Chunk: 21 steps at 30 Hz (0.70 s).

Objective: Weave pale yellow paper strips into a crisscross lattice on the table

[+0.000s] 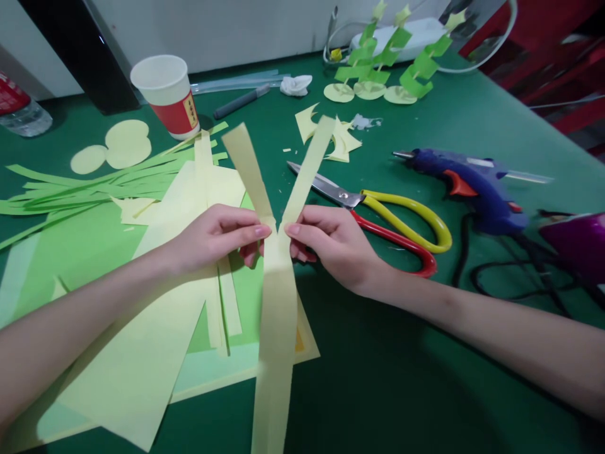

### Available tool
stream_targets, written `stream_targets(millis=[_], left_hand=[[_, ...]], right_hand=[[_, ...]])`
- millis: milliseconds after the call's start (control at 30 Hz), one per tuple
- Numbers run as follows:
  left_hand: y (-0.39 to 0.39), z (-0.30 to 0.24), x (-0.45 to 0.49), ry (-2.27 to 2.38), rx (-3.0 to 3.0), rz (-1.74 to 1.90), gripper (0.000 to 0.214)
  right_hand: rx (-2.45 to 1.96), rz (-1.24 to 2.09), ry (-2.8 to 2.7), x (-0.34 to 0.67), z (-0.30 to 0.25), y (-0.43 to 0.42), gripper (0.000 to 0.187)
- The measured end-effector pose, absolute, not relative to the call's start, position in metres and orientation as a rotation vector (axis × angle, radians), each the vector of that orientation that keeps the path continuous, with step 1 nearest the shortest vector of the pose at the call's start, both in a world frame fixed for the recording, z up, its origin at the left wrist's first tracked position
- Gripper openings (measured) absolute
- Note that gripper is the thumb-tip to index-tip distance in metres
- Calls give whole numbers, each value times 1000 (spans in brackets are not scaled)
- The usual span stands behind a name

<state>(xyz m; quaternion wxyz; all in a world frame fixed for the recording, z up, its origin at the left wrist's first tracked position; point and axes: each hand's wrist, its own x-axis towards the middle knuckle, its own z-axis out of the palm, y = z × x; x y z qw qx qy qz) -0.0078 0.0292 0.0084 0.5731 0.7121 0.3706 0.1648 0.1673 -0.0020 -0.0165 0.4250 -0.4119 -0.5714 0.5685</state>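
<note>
Right now I am pinching two pale yellow paper strips (274,277) where they cross, just above the green table (401,378). My left hand (215,236) is closing thumb and forefinger on the crossing from one side, and my right hand (331,243) is doing the same from the other; both are narrowed onto the paper. The strips are fanning upward into a V and drooping toward me below, so I am judging them light, limp and easy to crease or tear. Holding close to the crossing looks the safest grip. Scissors (378,211) and a glue gun (467,186) are lying near my right hand, yellow sheets (155,328) under my left.
</note>
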Motion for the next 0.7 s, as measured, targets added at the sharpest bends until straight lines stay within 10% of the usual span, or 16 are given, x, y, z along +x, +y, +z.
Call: stream_targets(millis=[700], left_hand=[[25, 7, -4, 926, 1574, 467, 25]], right_hand=[[-1004, 1466, -1304, 165, -18, -1, 22]])
